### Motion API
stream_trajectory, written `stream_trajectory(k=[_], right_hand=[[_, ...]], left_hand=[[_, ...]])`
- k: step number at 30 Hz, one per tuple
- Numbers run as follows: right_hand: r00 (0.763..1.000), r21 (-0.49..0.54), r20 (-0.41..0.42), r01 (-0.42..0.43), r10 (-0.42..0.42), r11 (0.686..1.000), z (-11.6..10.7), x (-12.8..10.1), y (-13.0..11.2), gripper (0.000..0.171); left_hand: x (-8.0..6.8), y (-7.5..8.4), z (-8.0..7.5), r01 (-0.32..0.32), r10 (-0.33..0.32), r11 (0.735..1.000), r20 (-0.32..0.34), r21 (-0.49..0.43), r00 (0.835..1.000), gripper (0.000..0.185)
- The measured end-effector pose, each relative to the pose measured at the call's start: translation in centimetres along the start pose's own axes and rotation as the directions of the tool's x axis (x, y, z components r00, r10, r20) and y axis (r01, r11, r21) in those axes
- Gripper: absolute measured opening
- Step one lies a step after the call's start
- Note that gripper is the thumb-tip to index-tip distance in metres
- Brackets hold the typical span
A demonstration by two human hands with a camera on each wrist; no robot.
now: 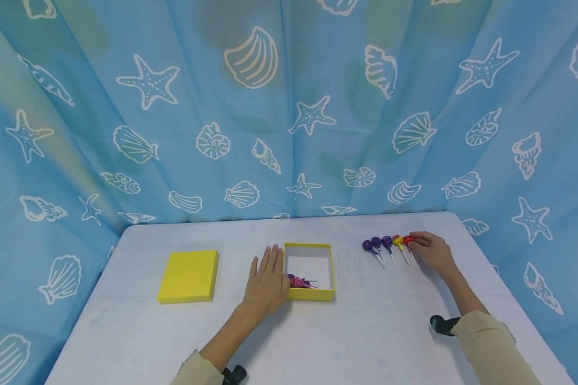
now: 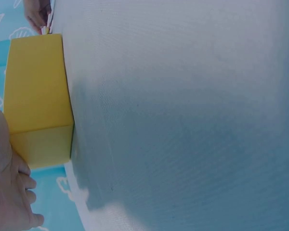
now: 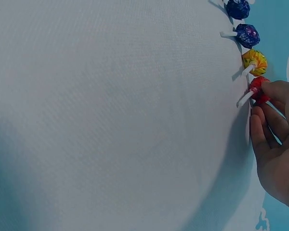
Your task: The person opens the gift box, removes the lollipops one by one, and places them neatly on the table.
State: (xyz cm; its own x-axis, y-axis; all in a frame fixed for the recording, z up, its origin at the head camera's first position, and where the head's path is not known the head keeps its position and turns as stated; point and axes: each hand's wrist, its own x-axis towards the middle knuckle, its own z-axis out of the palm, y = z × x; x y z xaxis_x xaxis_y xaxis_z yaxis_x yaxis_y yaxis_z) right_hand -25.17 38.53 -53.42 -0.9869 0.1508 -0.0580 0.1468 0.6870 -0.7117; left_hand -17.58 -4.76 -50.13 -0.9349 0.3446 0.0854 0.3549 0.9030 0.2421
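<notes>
Lollipops (image 1: pixel 387 240) on the surface (image 1: pixel 356 337): five set side by side toward its far right, others lying inside a yellow box (image 1: pixel 313 294) near the middle. Closest, at the bottom of the head view, two beige sleeves (image 1: pixel 491 347), each with a dark device (image 1: pixel 444 325) just beside it. Next, left hand (image 1: pixel 266 289) laid along the box's left wall, back of the hand upward, fingers straight and pointing away, not curled round anything. In the near left corner of the white-lined box, pink and purple wrapped lollipops (image 1: pixel 298 282) with pale sticks pointing right (number hard to tell, being partly behind the hand). Well to the left, a square yellow lid (image 1: pixel 189 275) resting flat, smooth side up. Farther off, right hand (image 1: pixel 433 251) reaching in at the row's right end, thumb and fingers pinching the wrapped head of a red lollipop (image 3: pixel 256 86), white stick pointing back toward the near side. Just left of that, a yellow lollipop (image 1: pixel 397 239), then three purple lollipops (image 1: pixel 376 241), heads away, sticks nearer, the leftmost stick slanting. Farthest, behind the surface, a blue curtain (image 1: pixel 241 117) with white starfish and seashells, hanging in soft folds.
</notes>
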Motion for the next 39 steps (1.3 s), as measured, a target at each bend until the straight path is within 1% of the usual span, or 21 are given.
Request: stream_trajectory(k=[12, 15, 17, 20, 22, 25, 28, 32, 34, 36, 39], right_hand=[[1.000, 0.015, 0.001, 0.011, -0.011, 1.000, -0.1, -0.2, -0.3, 0.044], [1.000, 0.011, 0.000, 0.001, -0.001, 1.000, -0.2, -0.3, -0.3, 0.046], [1.000, -0.003, -0.009, -0.008, 0.008, 1.000, -0.2, -0.3, -0.4, 0.048], [0.998, -0.028, -0.057, -0.003, 0.001, 1.000, -0.3, -0.6, -0.6, 0.049], [0.994, -0.053, -0.106, 0.030, -0.036, 0.998, -0.4, -0.8, -1.1, 0.046], [0.978, -0.078, -0.165, 0.118, -0.129, 0.990, -0.1, -1.1, -2.3, 0.041], [0.956, -0.079, -0.176, 0.224, -0.235, 0.971, 0.4, -1.5, -4.1, 0.036], [0.920, -0.035, -0.146, 0.363, -0.364, 0.931, 1.1, -2.1, -6.5, 0.031], [0.906, 0.000, -0.118, 0.408, -0.406, 0.913, 1.5, -2.5, -7.8, 0.030], [0.901, 0.042, -0.075, 0.431, -0.427, 0.901, 1.9, -2.9, -9.1, 0.030], [0.902, 0.107, 0.011, 0.428, -0.432, 0.897, 2.8, -3.8, -11.1, 0.032]], left_hand=[[0.0, 0.0, 0.0, 0.002, -0.002, 1.000, 0.005, 0.002, 1.000, 0.061], [0.1, 0.0, 0.2, 0.005, -0.005, 1.000, 0.008, 0.007, 1.000, 0.061], [0.1, -0.1, 0.3, 0.008, -0.008, 1.000, 0.013, 0.010, 1.000, 0.061], [0.1, 0.0, 0.3, 0.011, -0.011, 1.000, 0.016, 0.007, 1.000, 0.061], [0.1, 0.0, 0.3, 0.011, -0.011, 1.000, 0.016, 0.004, 1.000, 0.061], [0.1, -0.1, 0.1, 0.012, -0.012, 1.000, 0.012, 0.010, 1.000, 0.061], [0.1, -0.1, 0.1, 0.014, -0.014, 1.000, 0.012, 0.008, 1.000, 0.061], [0.0, -0.1, 0.1, 0.011, -0.012, 1.000, 0.017, 0.007, 1.000, 0.061], [0.0, -0.1, 0.1, 0.008, -0.008, 1.000, 0.016, 0.010, 1.000, 0.061], [0.0, 0.0, 0.2, 0.007, -0.008, 1.000, 0.019, 0.015, 1.000, 0.061], [0.1, 0.0, 0.2, 0.008, -0.009, 1.000, 0.024, 0.017, 1.000, 0.061]])
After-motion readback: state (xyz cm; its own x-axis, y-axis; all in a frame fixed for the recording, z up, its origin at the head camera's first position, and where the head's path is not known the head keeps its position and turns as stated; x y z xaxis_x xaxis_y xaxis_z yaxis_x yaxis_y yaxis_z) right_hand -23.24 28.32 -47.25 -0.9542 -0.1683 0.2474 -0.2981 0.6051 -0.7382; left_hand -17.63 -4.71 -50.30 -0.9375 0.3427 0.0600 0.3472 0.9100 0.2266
